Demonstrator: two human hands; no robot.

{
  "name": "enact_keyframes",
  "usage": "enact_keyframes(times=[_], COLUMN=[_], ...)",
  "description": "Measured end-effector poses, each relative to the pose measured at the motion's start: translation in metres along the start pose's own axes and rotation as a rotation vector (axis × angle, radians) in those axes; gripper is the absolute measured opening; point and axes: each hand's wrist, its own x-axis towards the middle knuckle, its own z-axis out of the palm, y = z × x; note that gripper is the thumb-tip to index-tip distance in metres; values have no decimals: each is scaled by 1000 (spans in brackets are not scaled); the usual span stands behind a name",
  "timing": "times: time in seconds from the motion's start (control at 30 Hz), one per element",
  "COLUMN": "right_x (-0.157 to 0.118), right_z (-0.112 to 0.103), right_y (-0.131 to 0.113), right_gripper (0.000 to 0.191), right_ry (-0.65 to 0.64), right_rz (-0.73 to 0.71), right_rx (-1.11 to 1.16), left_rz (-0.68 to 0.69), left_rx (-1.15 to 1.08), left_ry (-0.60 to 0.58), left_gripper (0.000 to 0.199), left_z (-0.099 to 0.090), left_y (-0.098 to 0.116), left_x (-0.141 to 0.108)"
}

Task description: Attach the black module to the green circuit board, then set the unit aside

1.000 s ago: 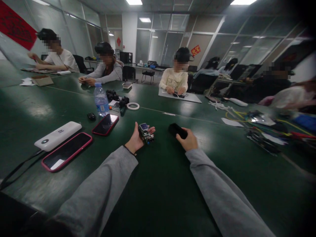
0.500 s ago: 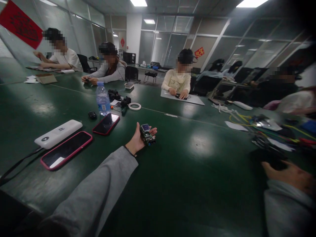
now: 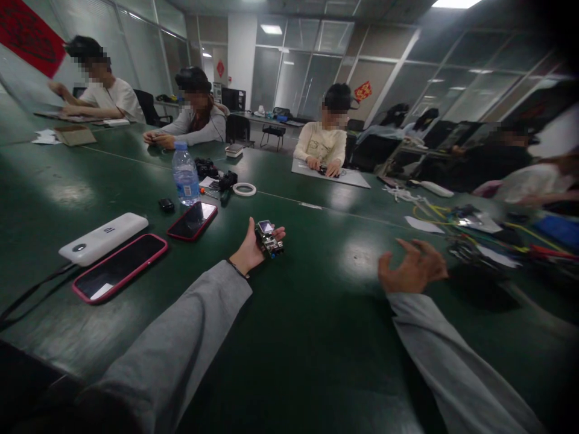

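Note:
My left hand [image 3: 250, 249] is palm up over the green table [image 3: 316, 337], holding a small circuit board [image 3: 270, 240] with a little screen at its top end. The board lies across the palm and fingers. To the right, my right hand [image 3: 411, 266] is above the table with its fingers apart and curved, and nothing shows between them. Beyond it, a dark tangled object [image 3: 479, 256] rests near the pile of cables.
Left of my left hand are two phones [image 3: 192, 220] [image 3: 120, 268], a white power bank [image 3: 104, 238] and a water bottle [image 3: 185, 175]. A tape roll [image 3: 244, 189] lies farther back. Coloured cables [image 3: 434, 216] spread at the right. Several people sit around.
My right hand has moved left, away from the dark object and cables at the right. My left hand still holds the board, and the view has shifted slightly.

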Motion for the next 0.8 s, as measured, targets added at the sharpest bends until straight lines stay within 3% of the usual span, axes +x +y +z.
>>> enact_keyframes(times=[0.1,0.17,0.23,0.3,0.4,0.57,0.8], right_x=[-14,-24,-31,-34,-31,-25,-23], right_z=[-22,-41,-54,-55,-38,-5,8], right_y=[-100,-162,-209,-236,-243,-219,-204], right_gripper=[34,32,35,37,40,45,59], right_ry=[-79,-226,-390,-500,-561,-579,-527], right_rz=[-264,-459,-693,-788,-682,-452,-272], right_rx=[301,505,625,653,641,722,823], left_rz=[-3,7,9,-2,-48,-23,4], left_rx=[-3,-8,-13,-18,-18,-18,98], left_ry=[-10,-8,-12,-38,-58,-42,-189], left_gripper=[60,60,60,61,62,62,62], left_z=[-2,-3,-4,-5,-5,-1,5], left_y=[-1,-2,-3,-3,-2,0,-3], left_x=[2,4,5,4,1,-4,-5])
